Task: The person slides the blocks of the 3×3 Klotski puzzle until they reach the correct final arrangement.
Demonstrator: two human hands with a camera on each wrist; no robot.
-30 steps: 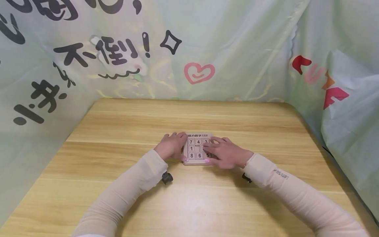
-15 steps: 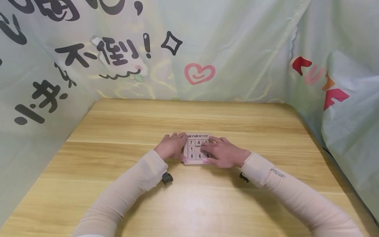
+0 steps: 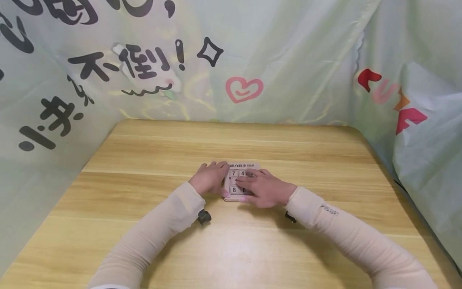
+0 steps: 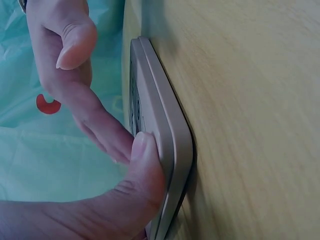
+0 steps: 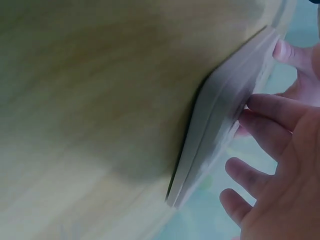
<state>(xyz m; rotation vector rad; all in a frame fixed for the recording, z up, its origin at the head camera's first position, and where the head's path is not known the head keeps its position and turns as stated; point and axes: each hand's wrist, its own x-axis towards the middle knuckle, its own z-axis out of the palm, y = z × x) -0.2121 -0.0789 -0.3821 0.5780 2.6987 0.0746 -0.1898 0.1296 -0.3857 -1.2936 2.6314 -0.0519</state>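
A flat number sliding puzzle point(image 3: 234, 197) lies on the table, with dark printed characters along its far edge. Tiles 7 point(image 3: 233, 173), 4 point(image 3: 242, 173) and 8 point(image 3: 234, 190) are readable; those to the right are hidden by a hand. My left hand point(image 3: 209, 178) grips the puzzle's left side, the thumb on its near corner, as the left wrist view also shows. My right hand point(image 3: 265, 189) lies over the right part, its fairly straight fingers reaching the middle row. In the right wrist view two fingertips point(image 5: 250, 102) touch the tile face; the other fingers are lifted.
The wooden table point(image 3: 231, 249) spreads around the puzzle. A pale printed cloth point(image 3: 288, 60) hangs behind and at both sides. A small black device point(image 3: 204, 217) sits under the left wrist, another point(image 3: 290, 217) under the right.
My right hand has moved left across the puzzle, its fingertips now at the left of the middle row, where the 1 showed before. The left hand has stayed in place.
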